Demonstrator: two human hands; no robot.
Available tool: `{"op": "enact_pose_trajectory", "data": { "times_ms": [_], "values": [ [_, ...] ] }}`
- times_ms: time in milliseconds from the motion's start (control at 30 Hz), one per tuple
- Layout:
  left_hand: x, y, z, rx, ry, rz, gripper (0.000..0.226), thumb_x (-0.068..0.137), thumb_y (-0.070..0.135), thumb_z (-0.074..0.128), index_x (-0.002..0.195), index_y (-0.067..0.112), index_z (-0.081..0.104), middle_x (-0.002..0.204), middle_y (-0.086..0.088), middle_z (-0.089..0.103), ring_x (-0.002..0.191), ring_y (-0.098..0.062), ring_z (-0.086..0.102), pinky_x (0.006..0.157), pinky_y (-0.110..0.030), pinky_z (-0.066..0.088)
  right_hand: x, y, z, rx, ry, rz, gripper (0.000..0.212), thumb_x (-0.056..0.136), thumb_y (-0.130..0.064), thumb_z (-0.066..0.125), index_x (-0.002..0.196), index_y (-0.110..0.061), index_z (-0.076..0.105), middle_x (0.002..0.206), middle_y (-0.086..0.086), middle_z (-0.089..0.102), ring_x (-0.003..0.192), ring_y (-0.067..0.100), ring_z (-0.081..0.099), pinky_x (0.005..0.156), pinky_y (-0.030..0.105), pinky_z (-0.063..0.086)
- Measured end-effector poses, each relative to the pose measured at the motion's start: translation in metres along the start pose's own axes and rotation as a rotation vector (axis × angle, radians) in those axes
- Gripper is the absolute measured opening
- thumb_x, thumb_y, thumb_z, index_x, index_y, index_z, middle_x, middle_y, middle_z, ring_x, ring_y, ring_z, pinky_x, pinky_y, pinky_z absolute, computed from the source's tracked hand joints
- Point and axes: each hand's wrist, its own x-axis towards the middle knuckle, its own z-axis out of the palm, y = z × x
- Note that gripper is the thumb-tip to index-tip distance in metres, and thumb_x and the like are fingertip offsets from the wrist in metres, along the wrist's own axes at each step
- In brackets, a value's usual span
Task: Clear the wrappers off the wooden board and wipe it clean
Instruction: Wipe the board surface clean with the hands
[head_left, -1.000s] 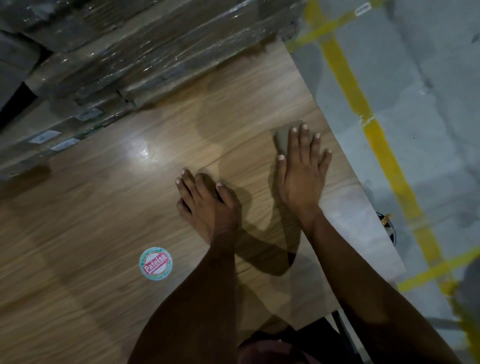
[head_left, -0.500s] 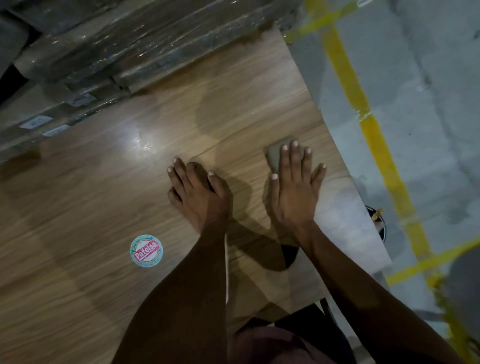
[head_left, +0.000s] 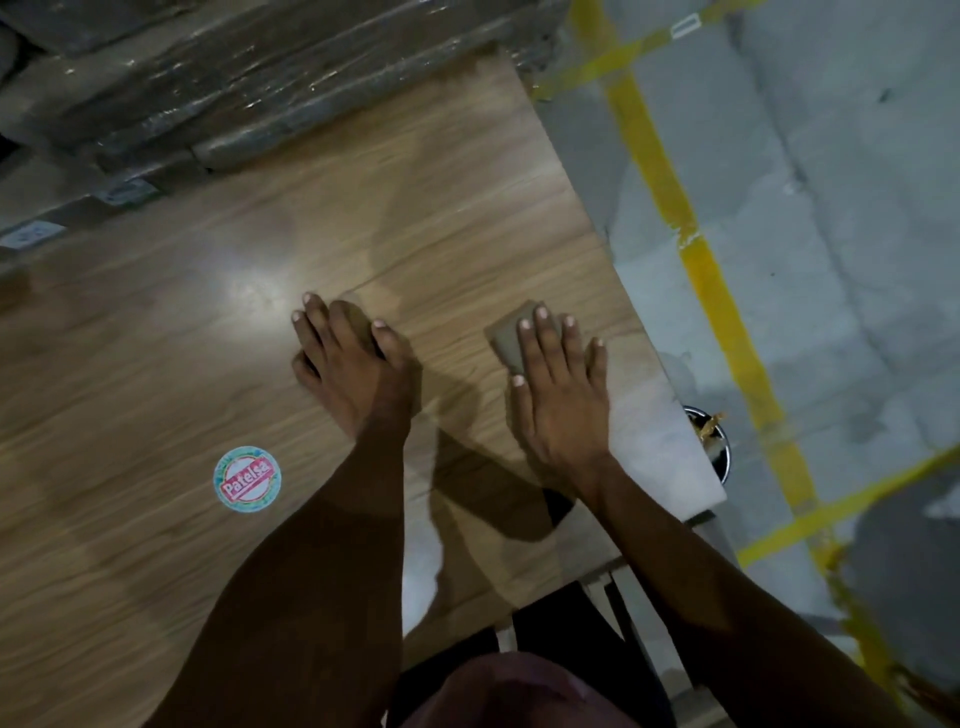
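Cloth (head_left: 506, 340) under right-hand fingers (head_left: 540, 343)

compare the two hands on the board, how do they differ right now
The right hand presses flat, fingers straight, on a grey-brown wiping pad; the left hand rests bare on the wooden board. The right hand lies nearer the board's edge, the left further in. Both are palm down.

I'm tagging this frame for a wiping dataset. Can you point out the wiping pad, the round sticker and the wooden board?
wiping pad (head_left: 506, 340), head view, bare corner left of the fingers.
round sticker (head_left: 247, 479), head view, middle of its red band.
wooden board (head_left: 441, 208), head view, bare surface beyond both hands.
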Motion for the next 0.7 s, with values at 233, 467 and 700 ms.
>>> {"op": "enact_pose_trajectory", "data": {
  "times_ms": [233,467,700],
  "values": [
    [-0.002,-0.004,0.002,0.003,0.025,0.055,0.056,0.096,0.042,0.044,0.144,0.012,0.048,0.165,-0.008,0.033,0.154,-0.028,0.026,0.115,-0.049,0.027,-0.013,-0.003,0.007,0.006,0.006,0.159,0.064,0.107,-0.039,0.028,0.166,-0.017,0.015,0.174,0.004,0.008,0.160,0.034,0.007,0.123,0.064,0.003],
    [-0.017,-0.021,0.000,0.025,-0.046,0.230,0.059,0.099,0.042,0.042,0.147,0.007,0.045,0.164,-0.017,0.031,0.153,-0.035,0.026,0.119,-0.054,0.023,-0.030,0.025,0.000,0.051,0.001,0.195,0.063,0.107,-0.040,0.025,0.166,-0.019,0.014,0.174,0.003,0.009,0.160,0.031,0.007,0.125,0.060,0.008],
    [-0.110,-0.046,-0.004,0.077,-0.194,0.358,0.070,0.102,0.053,0.033,0.160,0.014,0.030,0.170,-0.016,0.014,0.157,-0.035,0.013,0.126,-0.055,0.011,-0.058,0.003,0.005,-0.009,-0.091,-0.022,0.064,0.107,-0.043,0.023,0.166,-0.020,0.014,0.174,0.002,0.008,0.160,0.033,0.009,0.122,0.068,0.011]
  ]
}}
